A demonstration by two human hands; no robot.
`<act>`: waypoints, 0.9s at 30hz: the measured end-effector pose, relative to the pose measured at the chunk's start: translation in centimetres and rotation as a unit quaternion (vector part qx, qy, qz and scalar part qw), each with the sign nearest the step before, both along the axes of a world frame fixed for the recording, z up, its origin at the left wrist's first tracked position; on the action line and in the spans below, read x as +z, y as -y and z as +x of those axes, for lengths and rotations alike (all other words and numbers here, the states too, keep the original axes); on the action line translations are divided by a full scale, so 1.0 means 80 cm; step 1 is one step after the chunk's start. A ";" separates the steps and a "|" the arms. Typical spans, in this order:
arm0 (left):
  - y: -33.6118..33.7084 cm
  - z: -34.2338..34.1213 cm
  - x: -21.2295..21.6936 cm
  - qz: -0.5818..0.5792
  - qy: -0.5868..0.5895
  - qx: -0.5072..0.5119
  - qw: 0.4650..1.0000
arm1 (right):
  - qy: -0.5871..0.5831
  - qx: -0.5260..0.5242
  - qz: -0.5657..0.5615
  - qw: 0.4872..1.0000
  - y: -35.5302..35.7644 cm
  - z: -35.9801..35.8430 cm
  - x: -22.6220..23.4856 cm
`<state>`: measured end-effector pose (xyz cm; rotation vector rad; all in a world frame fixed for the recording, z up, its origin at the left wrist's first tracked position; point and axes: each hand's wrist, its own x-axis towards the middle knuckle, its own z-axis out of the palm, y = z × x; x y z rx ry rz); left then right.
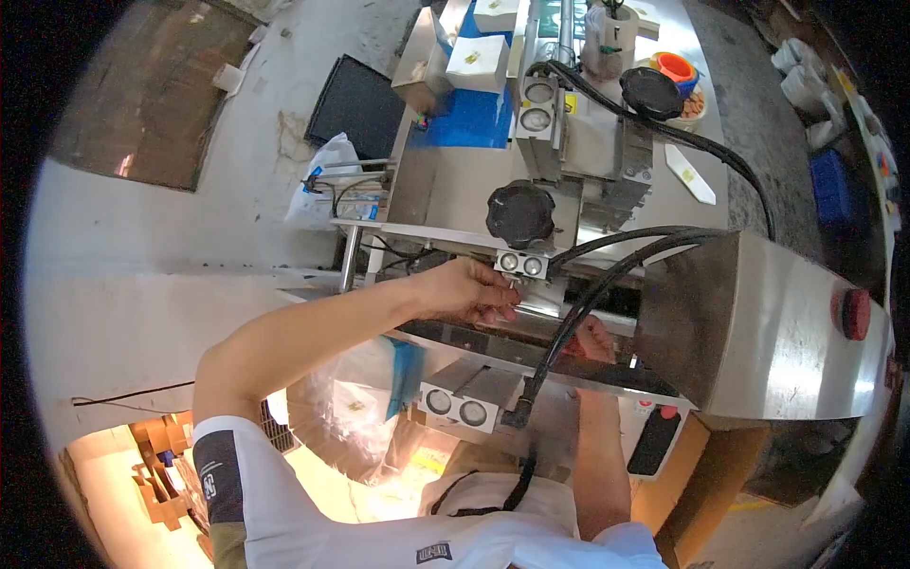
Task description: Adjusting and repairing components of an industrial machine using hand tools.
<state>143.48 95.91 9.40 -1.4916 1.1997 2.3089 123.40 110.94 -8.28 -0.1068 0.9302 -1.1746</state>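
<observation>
My left hand (pixel 474 292) reaches into the gap of a metal machine, just below a silver block (pixel 521 264) with two round fittings. Its fingers are curled in a pinch, and whatever is between them is too small to make out. Across the gap, my right hand (pixel 593 339) comes up from below, partly covered by black cables (pixel 561 356) and the machine's edge. Its visible fingers are bent closed beside a shiny metal bar (pixel 540 308); what they hold is hidden. Above the block sits a black knob (pixel 520 213).
A steel housing with a red button (pixel 855 314) juts in at right. White boxes (pixel 478 63) rest on a blue surface at the back, near a second black knob (pixel 651 92) and an orange-rimmed bowl (pixel 676 66). A clear plastic bag (pixel 355 417) hangs below my left forearm.
</observation>
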 end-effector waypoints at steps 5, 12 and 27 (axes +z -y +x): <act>0.001 0.002 -0.003 0.001 -0.010 -0.016 1.000 | 0.194 -0.052 -0.056 0.978 -0.003 -0.029 0.038; 0.002 -0.004 -0.005 0.006 -0.009 -0.017 1.000 | 0.178 -0.028 -0.208 0.961 0.010 -0.026 0.023; 0.001 -0.002 -0.010 0.037 -0.024 0.020 0.999 | 0.051 0.217 -0.416 0.881 0.096 -0.059 0.058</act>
